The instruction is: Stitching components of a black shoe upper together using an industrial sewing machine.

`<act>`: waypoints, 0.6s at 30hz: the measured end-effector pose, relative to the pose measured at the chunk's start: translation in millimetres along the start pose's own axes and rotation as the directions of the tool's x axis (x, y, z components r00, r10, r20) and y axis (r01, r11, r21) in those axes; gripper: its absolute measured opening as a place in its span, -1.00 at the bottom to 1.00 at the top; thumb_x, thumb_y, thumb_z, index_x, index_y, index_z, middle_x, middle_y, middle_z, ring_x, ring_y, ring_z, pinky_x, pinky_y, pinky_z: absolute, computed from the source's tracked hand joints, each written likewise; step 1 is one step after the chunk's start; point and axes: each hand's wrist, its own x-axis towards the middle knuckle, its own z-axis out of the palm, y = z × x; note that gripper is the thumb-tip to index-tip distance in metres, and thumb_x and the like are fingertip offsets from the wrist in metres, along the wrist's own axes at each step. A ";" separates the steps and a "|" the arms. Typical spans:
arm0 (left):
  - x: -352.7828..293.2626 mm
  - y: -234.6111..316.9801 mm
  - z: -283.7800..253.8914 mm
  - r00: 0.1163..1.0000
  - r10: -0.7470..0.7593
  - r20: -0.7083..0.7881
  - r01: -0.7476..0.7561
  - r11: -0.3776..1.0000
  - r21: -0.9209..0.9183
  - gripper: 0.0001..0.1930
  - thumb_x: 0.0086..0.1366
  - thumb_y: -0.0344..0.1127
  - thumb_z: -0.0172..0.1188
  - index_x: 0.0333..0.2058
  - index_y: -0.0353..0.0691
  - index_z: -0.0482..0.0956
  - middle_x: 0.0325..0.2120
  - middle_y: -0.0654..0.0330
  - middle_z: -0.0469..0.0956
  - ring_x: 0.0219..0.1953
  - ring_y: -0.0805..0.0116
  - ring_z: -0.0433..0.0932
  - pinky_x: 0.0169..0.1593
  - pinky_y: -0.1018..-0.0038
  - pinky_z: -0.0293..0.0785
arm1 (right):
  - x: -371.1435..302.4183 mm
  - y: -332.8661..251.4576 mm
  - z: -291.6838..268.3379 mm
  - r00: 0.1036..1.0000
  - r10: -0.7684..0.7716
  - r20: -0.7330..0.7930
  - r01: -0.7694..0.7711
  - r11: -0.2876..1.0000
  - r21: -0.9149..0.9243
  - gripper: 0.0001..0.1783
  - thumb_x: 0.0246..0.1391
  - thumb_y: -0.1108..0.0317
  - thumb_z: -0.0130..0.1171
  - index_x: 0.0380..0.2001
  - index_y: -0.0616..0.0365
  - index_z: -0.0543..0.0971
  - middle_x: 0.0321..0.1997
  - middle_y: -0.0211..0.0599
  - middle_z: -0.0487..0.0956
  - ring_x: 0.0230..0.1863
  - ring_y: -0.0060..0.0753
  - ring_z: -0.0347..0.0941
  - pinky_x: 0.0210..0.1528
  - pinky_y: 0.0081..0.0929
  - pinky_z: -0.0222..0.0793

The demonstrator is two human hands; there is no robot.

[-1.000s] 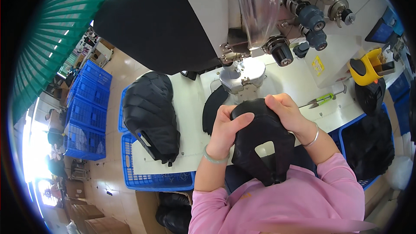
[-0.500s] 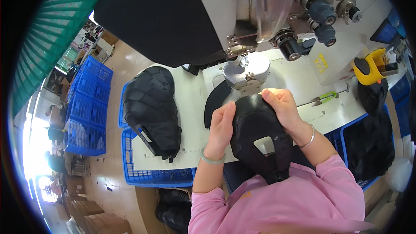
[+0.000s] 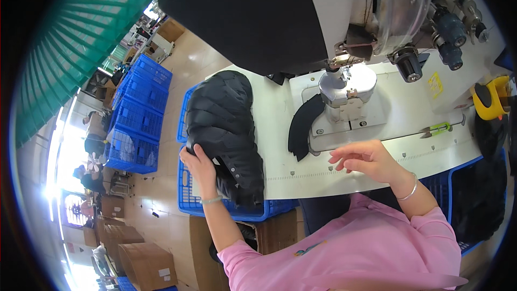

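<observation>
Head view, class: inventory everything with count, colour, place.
Sewing machine: one, white, black, top centre
Worktable: one, white, centre
Stacked pieces: one pile, black, worktable's left
Curved piece: one, black, left of needle
Snips: one, green-handled, worktable's right
Holder: one, yellow, far right
Crates: several, blue, left and below worktable
Cardboard boxes: several, brown, lower left
Ribbed guard: one, green, upper left
Shirt: one, pink, bottom
Left hand: one, at stacked pieces
Right hand: one, above worktable

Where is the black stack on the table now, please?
In the head view, the stack lies at the left end of the table, by the left hand, left of the curved strip.
</observation>
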 end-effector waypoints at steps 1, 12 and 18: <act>12.7 -7.0 10.6 0.992 0.081 -0.094 -0.079 0.997 0.025 -0.43 0.49 0.01 -0.11 0.10 -0.51 0.23 0.03 -0.28 0.34 0.10 -0.22 0.31 0.23 0.11 0.18 | -2.1 0.9 -1.2 1.000 0.023 -0.017 -0.023 0.999 0.033 -0.64 0.19 0.59 0.08 0.06 0.26 0.56 -0.05 -0.20 0.65 -0.14 -0.47 0.61 -0.06 -0.52 0.53; 61.1 -13.6 52.2 0.975 0.079 -0.210 -0.144 0.937 -0.317 -0.51 0.51 -0.06 -0.13 0.11 -0.43 0.34 0.16 -0.12 0.38 0.21 -0.08 0.33 0.25 0.17 0.23 | -98.7 3.1 -83.9 0.758 -0.342 -0.555 -0.135 0.751 -0.647 -0.85 0.17 0.46 0.19 -0.22 0.23 0.67 -0.31 -0.30 0.69 -0.33 -0.51 0.60 -0.22 -0.51 0.51; 20.9 38.1 15.9 0.892 0.138 -0.431 -0.254 0.941 -0.224 -0.67 0.47 -0.28 -0.07 0.06 -0.36 0.44 0.04 -0.06 0.49 0.08 -0.03 0.45 0.18 0.20 0.32 | -251.7 -27.0 -234.9 0.271 -0.909 -0.316 -0.948 -0.196 -0.250 -0.49 0.23 0.23 0.14 0.24 -0.05 0.41 0.15 -0.20 0.52 0.19 -0.16 0.42 0.24 -0.27 0.31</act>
